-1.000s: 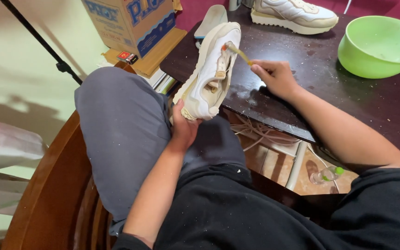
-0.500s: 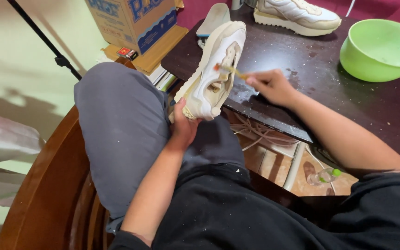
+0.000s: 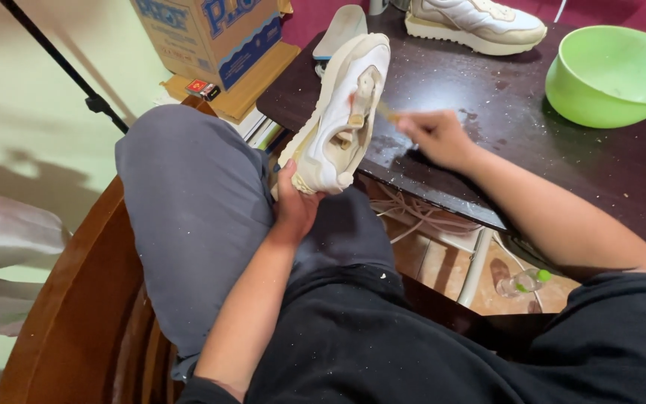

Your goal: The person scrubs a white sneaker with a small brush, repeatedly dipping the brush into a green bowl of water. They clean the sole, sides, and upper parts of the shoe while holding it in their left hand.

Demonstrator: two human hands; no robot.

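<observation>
My left hand (image 3: 294,203) grips the heel end of a white and cream sneaker (image 3: 336,120), holding it tilted over my raised knee with its toe toward the dark table (image 3: 502,97). My right hand (image 3: 437,136) holds a small brush (image 3: 387,112) whose tip touches the shoe's upper near the tongue; the brush is blurred. A second matching sneaker (image 3: 476,22) lies on the table's far side, and a pale insole (image 3: 340,28) rests at the table's far left corner.
A light green plastic bowl (image 3: 611,75) stands on the table at the right. A cardboard box (image 3: 207,30) and flat cartons sit on the floor to the left. A black stand leg (image 3: 61,67) crosses the upper left. Cables and a bottle (image 3: 521,282) lie under the table.
My right hand has drawn the brush from the shoe's toe area down along the upper toward the tongue. My left hand keeps the same hold on the heel.
</observation>
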